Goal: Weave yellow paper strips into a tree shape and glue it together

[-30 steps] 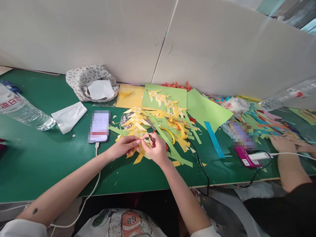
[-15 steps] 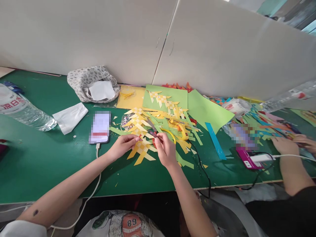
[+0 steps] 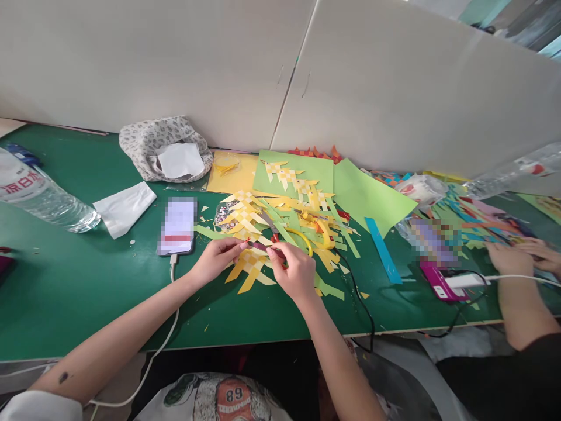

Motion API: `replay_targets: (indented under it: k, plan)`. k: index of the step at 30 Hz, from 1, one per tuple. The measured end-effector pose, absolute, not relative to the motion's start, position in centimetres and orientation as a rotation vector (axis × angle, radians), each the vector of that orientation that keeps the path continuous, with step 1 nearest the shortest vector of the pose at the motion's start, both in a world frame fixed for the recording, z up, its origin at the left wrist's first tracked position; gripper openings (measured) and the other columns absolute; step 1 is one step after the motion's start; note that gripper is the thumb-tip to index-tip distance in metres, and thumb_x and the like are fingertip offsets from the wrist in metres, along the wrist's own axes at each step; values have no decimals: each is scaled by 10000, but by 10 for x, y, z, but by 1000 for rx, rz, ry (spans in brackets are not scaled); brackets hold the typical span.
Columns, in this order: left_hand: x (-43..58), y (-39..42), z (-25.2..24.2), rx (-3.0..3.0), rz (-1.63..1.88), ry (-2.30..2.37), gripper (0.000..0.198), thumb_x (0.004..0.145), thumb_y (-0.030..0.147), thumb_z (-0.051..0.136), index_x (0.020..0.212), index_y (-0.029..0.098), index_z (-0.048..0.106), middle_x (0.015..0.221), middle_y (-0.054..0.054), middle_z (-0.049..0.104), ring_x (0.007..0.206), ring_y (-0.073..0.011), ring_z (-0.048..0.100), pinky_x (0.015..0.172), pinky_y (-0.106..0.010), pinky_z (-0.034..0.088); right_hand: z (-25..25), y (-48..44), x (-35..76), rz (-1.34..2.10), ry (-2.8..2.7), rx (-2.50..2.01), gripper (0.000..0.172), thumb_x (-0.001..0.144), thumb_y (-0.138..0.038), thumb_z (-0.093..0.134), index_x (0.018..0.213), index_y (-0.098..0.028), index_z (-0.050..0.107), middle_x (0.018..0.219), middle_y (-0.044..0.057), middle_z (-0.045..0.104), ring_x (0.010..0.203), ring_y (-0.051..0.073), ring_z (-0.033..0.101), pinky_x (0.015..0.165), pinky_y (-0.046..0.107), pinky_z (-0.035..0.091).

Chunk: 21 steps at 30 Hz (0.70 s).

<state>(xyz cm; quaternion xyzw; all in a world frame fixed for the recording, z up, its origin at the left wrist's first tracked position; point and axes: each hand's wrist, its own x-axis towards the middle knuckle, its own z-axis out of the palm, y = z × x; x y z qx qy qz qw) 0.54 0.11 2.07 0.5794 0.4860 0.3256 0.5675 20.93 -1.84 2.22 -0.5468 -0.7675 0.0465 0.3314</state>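
My left hand (image 3: 220, 258) is closed in a pinch on a small red piece (image 3: 248, 239), too small to make out well. In my right hand (image 3: 294, 270), thumb and fingers pinch a slim dark purple tool (image 3: 258, 247); its tip reaches toward the left fingertips. Below both hands lie woven yellow-and-white paper strips (image 3: 253, 266) with loose ends. Just behind my right hand are scissors (image 3: 268, 221) with grey blades, partly covered by paper. A clear pack of small beads (image 3: 223, 215) rests beside the weave.
A phone (image 3: 178, 225) on a white cable lies left, near a water bottle (image 3: 48, 193) and a tissue (image 3: 125, 209). Behind are a cloth pouch (image 3: 142, 143) and green sheets (image 3: 372, 196). A blue strip (image 3: 383, 250) lies right, before a co-worker's hands (image 3: 511, 257) and a pink power strip (image 3: 440, 283).
The dark purple tool has swung to lie more level, its tip now close to the left fingertips. My right hand has turned with it. The left hand has barely moved.
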Motion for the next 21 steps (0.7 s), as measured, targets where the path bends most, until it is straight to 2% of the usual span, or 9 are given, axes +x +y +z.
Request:
replay_targets:
  k: [7, 12, 21]
  plan:
    - [5, 1, 18, 1476, 764, 1168, 401, 834, 520, 491, 884, 162, 665, 571, 30, 488, 499, -93, 362, 479, -219, 275, 19, -14, 205, 111, -2067, -1449, 250, 899, -358, 463, 935, -191, 644, 806, 45, 681, 688, 134, 605, 555, 229, 371]
    - [5, 0, 16, 1634, 799, 1233, 361, 863, 477, 469, 886, 168, 654, 584, 25, 537, 517, -101, 450, 506, -210, 340, 13, -12, 205, 112, -2102, -1467, 297, 906, -379, 453, 982, -183, 663, 760, 37, 658, 614, 107, 563, 521, 220, 344]
    - [5, -2, 6, 2033, 962, 1235, 250, 907, 324, 446, 927, 162, 636, 805, -54, 684, 638, -133, 595, 594, -227, 444, 6, -13, 201, 116, -2106, -1448, 285, 916, -363, 429, 818, -172, 616, 644, 8, 590, 520, 86, 480, 478, 216, 286]
